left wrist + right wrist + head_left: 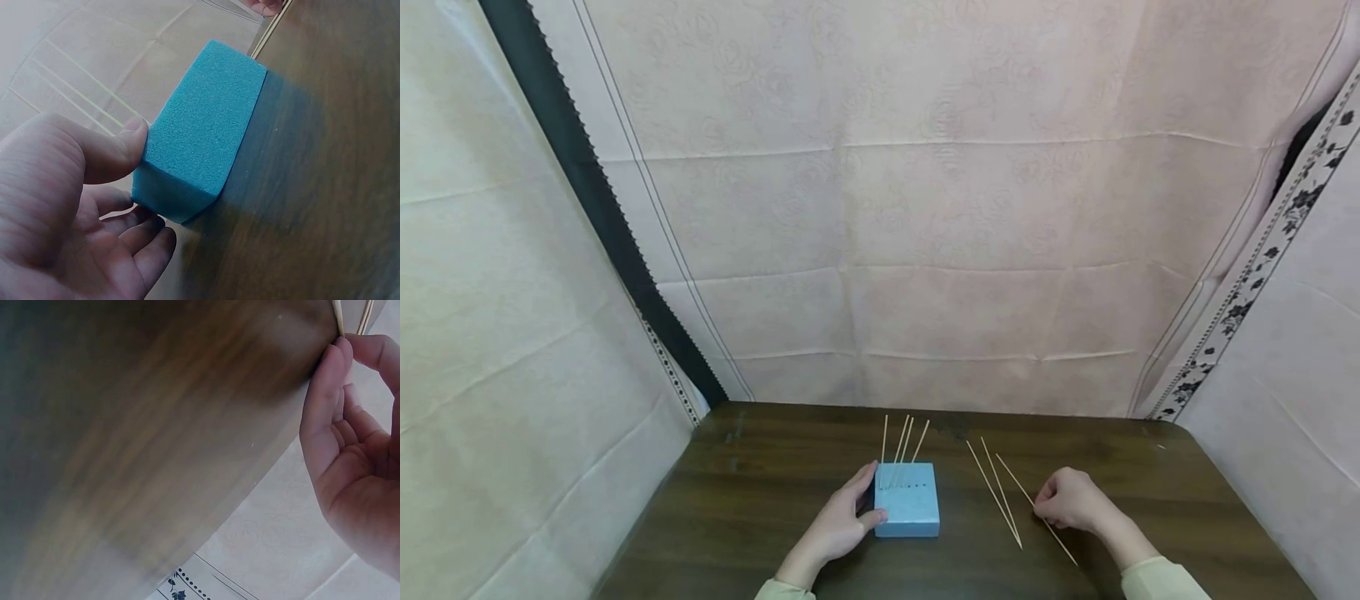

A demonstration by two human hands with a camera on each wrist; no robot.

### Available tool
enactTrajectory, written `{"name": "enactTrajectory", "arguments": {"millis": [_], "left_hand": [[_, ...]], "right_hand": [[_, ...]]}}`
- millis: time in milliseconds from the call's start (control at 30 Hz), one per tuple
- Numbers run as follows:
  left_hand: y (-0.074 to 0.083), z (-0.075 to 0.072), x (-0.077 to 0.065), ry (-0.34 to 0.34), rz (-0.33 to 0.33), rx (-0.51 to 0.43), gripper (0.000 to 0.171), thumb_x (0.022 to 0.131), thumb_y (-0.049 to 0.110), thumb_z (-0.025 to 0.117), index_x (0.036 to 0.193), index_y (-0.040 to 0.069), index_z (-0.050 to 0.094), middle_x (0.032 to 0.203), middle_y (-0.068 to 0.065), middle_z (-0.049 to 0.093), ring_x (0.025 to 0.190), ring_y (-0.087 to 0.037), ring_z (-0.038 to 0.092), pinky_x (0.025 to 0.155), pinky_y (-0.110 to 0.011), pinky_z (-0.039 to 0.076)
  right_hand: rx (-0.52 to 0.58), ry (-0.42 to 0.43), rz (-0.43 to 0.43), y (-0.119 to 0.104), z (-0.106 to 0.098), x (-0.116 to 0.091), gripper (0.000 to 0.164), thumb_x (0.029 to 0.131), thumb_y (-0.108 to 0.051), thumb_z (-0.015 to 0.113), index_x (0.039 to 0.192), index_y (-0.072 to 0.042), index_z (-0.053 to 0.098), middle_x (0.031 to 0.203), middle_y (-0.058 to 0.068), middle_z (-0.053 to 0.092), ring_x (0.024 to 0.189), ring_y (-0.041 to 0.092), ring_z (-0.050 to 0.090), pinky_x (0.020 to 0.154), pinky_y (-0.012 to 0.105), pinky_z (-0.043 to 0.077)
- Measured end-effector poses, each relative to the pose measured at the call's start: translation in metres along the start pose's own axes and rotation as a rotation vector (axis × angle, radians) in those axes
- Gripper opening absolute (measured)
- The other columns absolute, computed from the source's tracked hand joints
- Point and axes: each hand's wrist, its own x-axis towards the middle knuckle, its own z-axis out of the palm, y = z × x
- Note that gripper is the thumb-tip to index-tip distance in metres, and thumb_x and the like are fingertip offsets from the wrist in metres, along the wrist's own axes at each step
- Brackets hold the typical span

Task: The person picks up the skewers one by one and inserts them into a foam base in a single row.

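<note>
A light-blue foam block (910, 508) lies on the table with a row of small dark holes in its top. Several thin wooden sticks (885, 438) stand in its far left part, some leaning. My left hand (841, 518) holds the block by its left side, the thumb at the near corner; the left wrist view shows the thumb (130, 147) against its edge and the fingers at its end. To the right, my right hand (1075, 500) pinches a thin wooden stick (1017, 478) between thumb and fingertips. The stick slants along the tabletop.
Two more sticks (988, 475) lie on the table between the block and my right hand, their near ends close together. The dark wooden table (737, 500) is bordered by pale cloth (962, 250) at the back and both sides.
</note>
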Motion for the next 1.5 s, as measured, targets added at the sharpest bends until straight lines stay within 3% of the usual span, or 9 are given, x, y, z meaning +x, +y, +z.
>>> {"name": "enactTrajectory", "arguments": {"millis": [367,633,833,1000,1133,1500], "left_hand": [[-0.002,0.002,0.000,0.008,0.000,-0.003,0.080,0.103,0.023,0.073,0.168,0.003,0.031,0.173,-0.024,0.026,0.158,-0.044,0.027,0.125,-0.064,0.027],[-0.006,0.005,0.003,0.015,0.001,0.009,0.080,0.102,0.023,0.074,0.167,0.002,0.031,0.173,-0.022,0.027,0.158,-0.043,0.028,0.125,-0.065,0.026],[-0.005,0.004,0.004,0.016,-0.004,0.014,0.081,0.102,0.024,0.074,0.168,0.003,0.032,0.173,-0.022,0.028,0.158,-0.044,0.027,0.125,-0.066,0.026],[-0.004,0.003,0.004,0.015,-0.007,0.022,0.081,0.102,0.024,0.074,0.168,0.005,0.032,0.173,-0.022,0.027,0.158,-0.042,0.028,0.125,-0.064,0.026],[-0.003,0.003,0.003,0.017,0.003,0.028,0.081,0.102,0.025,0.075,0.168,0.004,0.032,0.173,-0.023,0.028,0.158,-0.044,0.028,0.125,-0.066,0.026],[-0.005,0.001,0.004,0.019,-0.009,0.025,0.081,0.102,0.025,0.074,0.168,0.004,0.032,0.173,-0.023,0.027,0.158,-0.044,0.027,0.125,-0.066,0.024]], "right_hand": [[-0.066,-0.026,0.006,0.001,0.000,0.000,0.016,0.083,-0.011,0.081,0.071,-0.011,0.071,0.056,-0.003,0.062,0.052,0.014,0.063,0.054,0.030,0.056],[-0.043,-0.057,-0.009,0.006,-0.005,-0.003,0.013,0.085,-0.014,0.079,0.074,-0.011,0.071,0.059,-0.003,0.063,0.055,0.014,0.062,0.054,0.029,0.054],[0.002,-0.067,-0.031,0.010,-0.009,-0.004,0.011,0.083,-0.008,0.075,0.073,-0.009,0.070,0.059,-0.002,0.064,0.054,0.013,0.063,0.053,0.028,0.057],[0.077,-0.100,-0.050,0.014,-0.010,-0.004,0.002,0.086,-0.004,0.073,0.086,-0.002,0.073,0.068,0.000,0.066,0.061,0.016,0.065,0.054,0.028,0.057],[0.158,-0.134,-0.081,0.017,-0.012,-0.004,0.012,0.088,0.001,0.070,0.098,0.006,0.074,0.078,0.003,0.068,0.068,0.019,0.067,0.057,0.028,0.059],[0.235,-0.162,-0.054,0.019,-0.018,-0.007,0.015,0.096,-0.001,0.067,0.103,0.009,0.074,0.085,0.008,0.071,0.074,0.022,0.070,0.061,0.030,0.061]]}}
